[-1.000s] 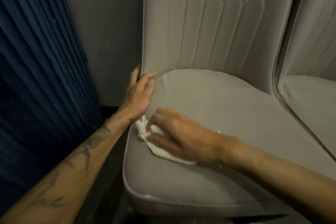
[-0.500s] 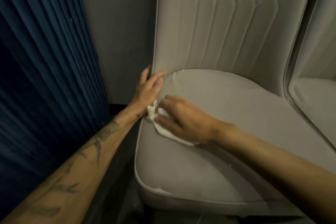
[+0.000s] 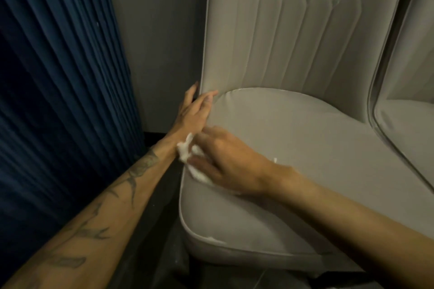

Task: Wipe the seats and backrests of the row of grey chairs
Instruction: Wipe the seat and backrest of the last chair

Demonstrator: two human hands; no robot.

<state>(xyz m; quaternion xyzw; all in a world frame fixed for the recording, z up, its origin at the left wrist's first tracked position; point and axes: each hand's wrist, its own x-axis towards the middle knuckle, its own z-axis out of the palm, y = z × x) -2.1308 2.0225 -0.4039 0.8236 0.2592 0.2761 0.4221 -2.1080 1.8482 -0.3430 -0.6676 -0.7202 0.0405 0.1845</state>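
A grey padded chair fills the middle of the view, its seat (image 3: 305,148) below a stitched backrest (image 3: 293,30). My right hand (image 3: 225,159) presses a crumpled white tissue (image 3: 187,155) against the seat's left edge, fingers spread over it. My left hand (image 3: 192,112) rests with straight fingers on the seat's back left corner, where seat and backrest meet. Part of a second grey chair (image 3: 411,124) shows at the right edge.
A dark blue pleated curtain (image 3: 58,89) hangs close on the left. A grey wall (image 3: 159,42) stands behind the chair. Dark floor (image 3: 159,253) lies in the narrow gap between curtain and chair.
My right hand has slid the tissue leftward to the seat's left edge, close to my left wrist. My left hand has stayed at the back corner.
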